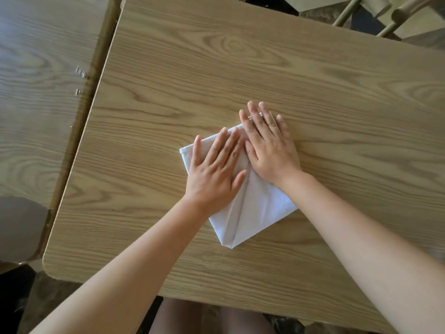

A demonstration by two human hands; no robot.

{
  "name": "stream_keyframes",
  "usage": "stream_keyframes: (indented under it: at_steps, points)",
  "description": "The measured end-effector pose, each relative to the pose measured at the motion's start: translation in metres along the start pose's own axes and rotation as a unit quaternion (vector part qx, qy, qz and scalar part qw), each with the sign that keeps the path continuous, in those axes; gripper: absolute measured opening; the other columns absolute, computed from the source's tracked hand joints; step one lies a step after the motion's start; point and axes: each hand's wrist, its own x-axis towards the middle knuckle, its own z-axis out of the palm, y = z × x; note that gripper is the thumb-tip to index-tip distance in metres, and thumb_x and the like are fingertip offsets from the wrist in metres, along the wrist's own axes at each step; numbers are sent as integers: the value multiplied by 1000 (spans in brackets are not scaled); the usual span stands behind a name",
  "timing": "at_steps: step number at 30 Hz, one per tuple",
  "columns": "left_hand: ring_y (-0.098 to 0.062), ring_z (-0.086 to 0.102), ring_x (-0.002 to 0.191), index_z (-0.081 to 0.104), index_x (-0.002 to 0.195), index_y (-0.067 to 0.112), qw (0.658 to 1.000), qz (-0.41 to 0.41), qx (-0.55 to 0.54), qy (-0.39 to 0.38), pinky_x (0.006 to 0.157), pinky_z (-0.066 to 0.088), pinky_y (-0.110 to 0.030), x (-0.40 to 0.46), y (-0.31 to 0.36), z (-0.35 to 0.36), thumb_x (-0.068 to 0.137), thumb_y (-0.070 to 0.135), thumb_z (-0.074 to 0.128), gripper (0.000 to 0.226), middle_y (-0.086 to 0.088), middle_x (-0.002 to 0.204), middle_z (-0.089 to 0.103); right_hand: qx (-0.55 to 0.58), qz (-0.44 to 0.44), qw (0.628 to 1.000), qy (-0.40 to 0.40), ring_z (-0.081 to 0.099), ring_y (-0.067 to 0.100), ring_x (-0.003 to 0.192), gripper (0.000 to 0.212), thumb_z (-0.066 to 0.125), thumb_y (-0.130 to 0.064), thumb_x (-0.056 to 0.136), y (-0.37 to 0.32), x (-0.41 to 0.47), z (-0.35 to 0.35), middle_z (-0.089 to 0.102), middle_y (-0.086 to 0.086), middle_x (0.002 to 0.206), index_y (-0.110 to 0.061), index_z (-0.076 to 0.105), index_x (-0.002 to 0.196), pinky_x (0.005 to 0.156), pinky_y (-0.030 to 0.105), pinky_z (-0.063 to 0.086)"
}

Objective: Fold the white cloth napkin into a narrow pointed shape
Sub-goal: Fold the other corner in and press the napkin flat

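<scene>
The white cloth napkin [255,208] lies flat on the wooden table [216,75], folded into a kite-like shape whose point faces me near the table's front. A crease runs up its middle from that point. My left hand [214,174] presses palm-down on the napkin's left half, fingers spread. My right hand [269,145] lies flat on the upper right part, fingers spread and reaching past the far corner onto the wood. Both hands hide much of the napkin's far half.
A second wooden table [36,92] stands close on the left with a narrow gap between them. Chair parts [385,18] show at the far right corner. My knees [204,317] are under the front edge.
</scene>
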Motion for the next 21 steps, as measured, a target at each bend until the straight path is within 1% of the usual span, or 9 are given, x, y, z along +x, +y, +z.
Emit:
stream_keyframes:
  at_steps: [2, 4, 6, 9, 11, 14, 16, 19, 21]
  points:
    - [-15, 20, 142, 33, 145, 13, 1000, -19, 8, -14, 113, 1, -51, -2, -7, -1, 93, 47, 30, 63, 1, 153, 29, -5, 3, 1000, -7, 9, 20, 144, 58, 21, -37, 92, 0, 1, 0, 13, 3, 157, -20, 13, 148, 114, 47, 11]
    - [-12, 14, 144, 25, 148, 14, 998, -62, 8, -22, 112, -6, -51, -10, -14, -3, 92, 46, 29, 64, 3, 156, 22, -8, 6, 1000, -11, 6, 20, 144, 59, 21, -38, 93, 0, 1, -1, 10, 2, 157, -20, 10, 148, 114, 47, 9]
    - [-11, 8, 143, 19, 149, 13, 995, -95, 5, -27, 111, -9, -52, -23, -19, -7, 92, 44, 29, 65, 3, 157, 18, -11, 8, 1000, -14, 6, 20, 144, 59, 21, -37, 93, 0, 0, -1, 10, 2, 157, -20, 9, 148, 115, 47, 9]
    - [-9, 8, 143, 19, 148, 11, 994, -105, 8, -31, 112, -10, -50, -47, -21, -9, 92, 45, 28, 67, 0, 156, 18, -15, 10, 1000, -11, 5, 19, 144, 58, 20, -37, 93, -1, 0, 0, 10, 2, 157, -20, 10, 148, 115, 47, 10]
    - [-10, 12, 143, 21, 148, 15, 996, -72, 5, -43, 113, -8, -52, -67, -13, -10, 92, 48, 27, 65, 1, 156, 17, -14, 12, 1000, -10, 4, 19, 144, 59, 18, -37, 92, -2, 0, -1, 8, 2, 158, -20, 9, 148, 115, 47, 9]
    - [-12, 14, 144, 24, 148, 27, 997, 23, 7, -80, 113, 1, -57, -96, 1, -11, 94, 48, 25, 57, 3, 156, 20, -10, 11, 1000, -11, 4, 19, 145, 59, 17, -37, 92, -2, -1, -2, 8, 2, 158, -21, 8, 148, 115, 47, 9]
    - [-14, 15, 144, 25, 147, 29, 993, 70, 16, -98, 112, 6, -58, -110, 2, -12, 96, 47, 24, 55, 4, 155, 21, -11, 11, 1000, -11, 4, 20, 145, 59, 18, -37, 93, -3, -1, -2, 8, 2, 158, -21, 9, 148, 115, 47, 9]
    - [-15, 17, 143, 26, 147, 29, 989, 97, 25, -109, 112, 9, -58, -127, -2, -15, 99, 46, 20, 52, 5, 155, 22, -15, 14, 1000, -13, 3, 19, 145, 59, 18, -36, 93, -3, -1, -3, 7, 1, 158, -21, 8, 148, 115, 46, 8]
    - [-15, 19, 143, 27, 147, 27, 987, 105, 29, -118, 112, 9, -58, -140, -3, -15, 98, 45, 22, 52, 5, 155, 24, -17, 14, 1000, -11, 2, 19, 145, 59, 18, -37, 93, -3, -1, -3, 7, 1, 158, -21, 8, 148, 115, 46, 8]
